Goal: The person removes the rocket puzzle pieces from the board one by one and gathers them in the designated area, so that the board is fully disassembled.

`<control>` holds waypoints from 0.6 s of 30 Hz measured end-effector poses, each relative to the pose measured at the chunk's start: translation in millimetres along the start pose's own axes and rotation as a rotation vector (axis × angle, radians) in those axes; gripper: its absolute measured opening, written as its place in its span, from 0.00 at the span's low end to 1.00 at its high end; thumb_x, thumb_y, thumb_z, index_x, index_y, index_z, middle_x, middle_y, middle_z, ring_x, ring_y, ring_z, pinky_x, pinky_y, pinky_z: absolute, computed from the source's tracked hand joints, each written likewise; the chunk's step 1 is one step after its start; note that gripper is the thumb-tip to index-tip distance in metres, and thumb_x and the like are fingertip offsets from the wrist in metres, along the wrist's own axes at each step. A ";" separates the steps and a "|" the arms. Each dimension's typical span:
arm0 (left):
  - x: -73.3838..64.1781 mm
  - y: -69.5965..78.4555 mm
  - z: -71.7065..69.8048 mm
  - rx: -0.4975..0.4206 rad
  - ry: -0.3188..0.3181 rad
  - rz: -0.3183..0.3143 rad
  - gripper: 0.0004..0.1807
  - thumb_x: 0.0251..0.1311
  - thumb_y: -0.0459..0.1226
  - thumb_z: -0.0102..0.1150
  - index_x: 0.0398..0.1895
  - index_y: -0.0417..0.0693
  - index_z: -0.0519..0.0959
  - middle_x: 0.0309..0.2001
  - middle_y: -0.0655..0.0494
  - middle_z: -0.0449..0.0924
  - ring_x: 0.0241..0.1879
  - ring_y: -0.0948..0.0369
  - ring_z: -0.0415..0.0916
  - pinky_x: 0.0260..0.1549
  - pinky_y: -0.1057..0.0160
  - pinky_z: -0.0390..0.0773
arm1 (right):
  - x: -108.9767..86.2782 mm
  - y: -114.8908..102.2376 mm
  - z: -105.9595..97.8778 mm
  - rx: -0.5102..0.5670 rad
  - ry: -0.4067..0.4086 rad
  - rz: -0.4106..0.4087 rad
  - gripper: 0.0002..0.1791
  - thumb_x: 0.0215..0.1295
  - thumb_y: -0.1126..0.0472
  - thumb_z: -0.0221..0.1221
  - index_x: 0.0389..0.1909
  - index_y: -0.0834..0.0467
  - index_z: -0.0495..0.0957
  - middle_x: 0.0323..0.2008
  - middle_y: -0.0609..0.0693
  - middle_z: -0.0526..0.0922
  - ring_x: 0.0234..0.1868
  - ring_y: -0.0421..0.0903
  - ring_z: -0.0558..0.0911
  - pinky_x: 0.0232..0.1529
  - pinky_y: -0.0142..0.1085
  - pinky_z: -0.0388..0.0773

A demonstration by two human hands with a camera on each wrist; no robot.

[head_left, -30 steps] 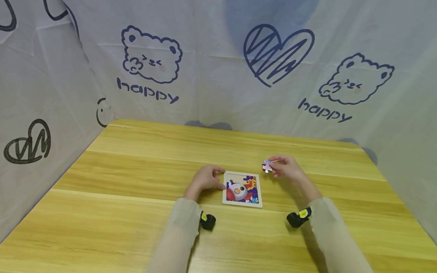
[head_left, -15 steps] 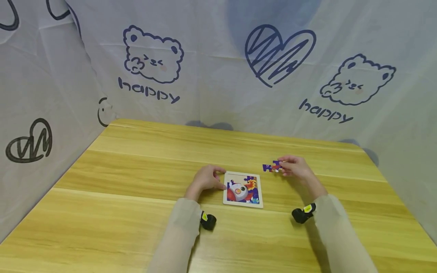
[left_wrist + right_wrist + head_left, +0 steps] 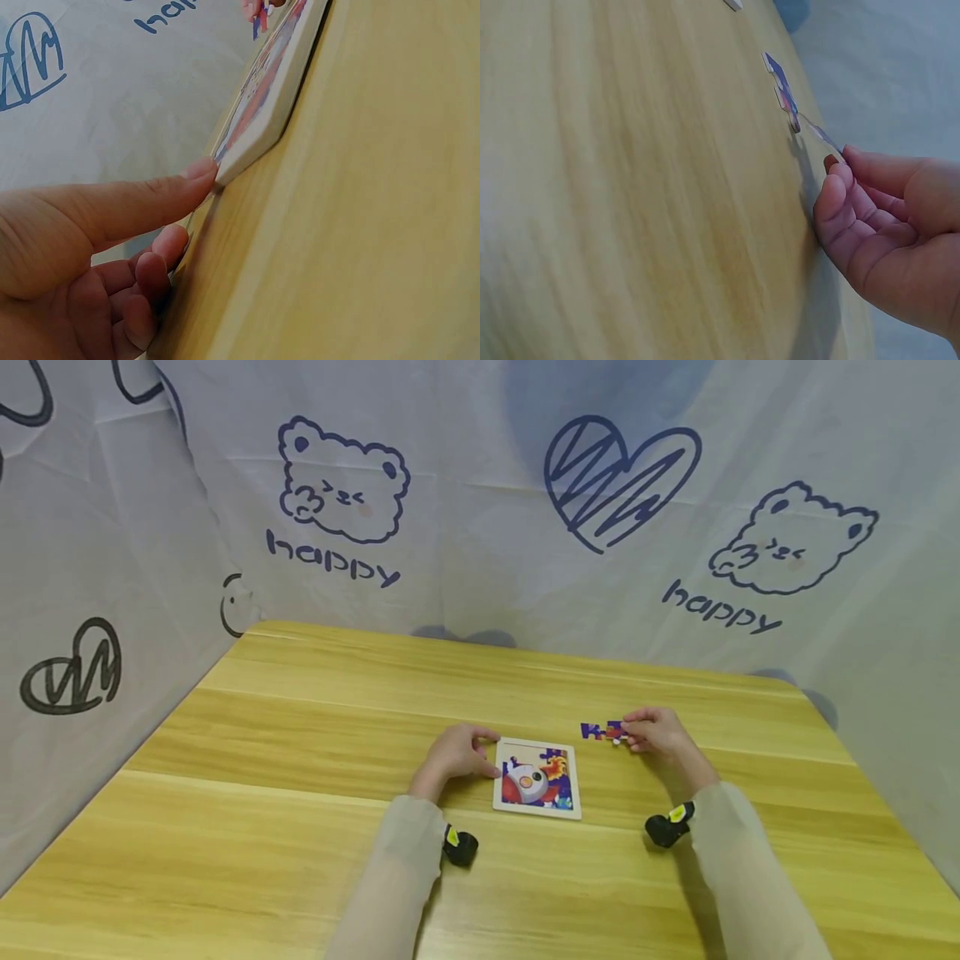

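Note:
In the head view, a square jigsaw puzzle tray [image 3: 537, 812] with a pale rim and a cartoon picture lies on the table. At its left side, my left hand [image 3: 457, 753] holds the edge, thumb at the side and index finger near the far corner. The left wrist view shows the thumb [image 3: 150, 206] against the tray's edge [image 3: 259, 139], other fingers curled below. Beyond the tray's far right corner, my right hand [image 3: 658, 733] pinches purple and red jigsaw pieces [image 3: 615, 730]. In the right wrist view, more of these jigsaw pieces [image 3: 781, 90] extend beyond the fingertips, seen nearly edge-on.
Everything rests on a wood-grain table [image 3: 300, 760]. Behind and to the left hangs a pale cloth [image 3: 465, 527] with drawn bears and hearts. Each wrist carries a small black camera, the left camera [image 3: 461, 847] and the right camera [image 3: 667, 828].
My right hand has shifted rightward, away from the tray. The jigsaw pieces in it showed a pinkish, lilac face before and now show purple and red. My left hand stays on the tray.

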State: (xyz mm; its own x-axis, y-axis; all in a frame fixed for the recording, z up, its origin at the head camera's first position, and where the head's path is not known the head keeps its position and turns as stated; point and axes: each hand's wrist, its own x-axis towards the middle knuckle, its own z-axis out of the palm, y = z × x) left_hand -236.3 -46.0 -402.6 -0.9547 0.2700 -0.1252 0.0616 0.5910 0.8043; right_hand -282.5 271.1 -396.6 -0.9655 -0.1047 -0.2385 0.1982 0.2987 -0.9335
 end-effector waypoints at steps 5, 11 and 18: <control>1.0 -0.3 0.8 0.009 0.001 0.003 0.29 0.37 0.33 0.72 0.50 0.44 0.76 0.21 0.55 0.71 0.19 0.63 0.64 0.21 0.67 0.64 | 0.7 0.1 -0.5 -0.017 0.006 0.006 0.15 0.63 0.72 0.48 0.47 0.79 0.63 0.20 0.47 0.74 0.18 0.36 0.73 0.22 0.28 0.73; 0.8 -0.7 0.8 0.014 -0.001 0.005 0.30 0.37 0.33 0.71 0.50 0.44 0.76 0.22 0.55 0.71 0.20 0.62 0.64 0.21 0.67 0.64 | 1.7 0.4 -0.7 -0.027 0.019 0.010 0.16 0.62 0.73 0.49 0.47 0.81 0.63 0.19 0.46 0.74 0.17 0.35 0.73 0.20 0.27 0.73; 0.8 -1.2 0.7 0.013 -0.001 0.013 0.29 0.38 0.33 0.71 0.50 0.44 0.76 0.22 0.55 0.70 0.20 0.62 0.64 0.21 0.67 0.64 | 2.7 0.9 0.6 -0.050 0.042 0.014 0.17 0.62 0.73 0.50 0.48 0.81 0.63 0.19 0.46 0.74 0.17 0.35 0.73 0.20 0.28 0.73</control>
State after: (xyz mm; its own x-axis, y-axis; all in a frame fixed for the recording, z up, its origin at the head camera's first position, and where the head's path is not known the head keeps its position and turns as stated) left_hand -237.0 -45.9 -404.1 -0.9535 0.2786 -0.1153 0.0780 0.5972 0.7982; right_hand -284.9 270.5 -398.2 -0.9692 -0.0610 -0.2387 0.2037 0.3467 -0.9156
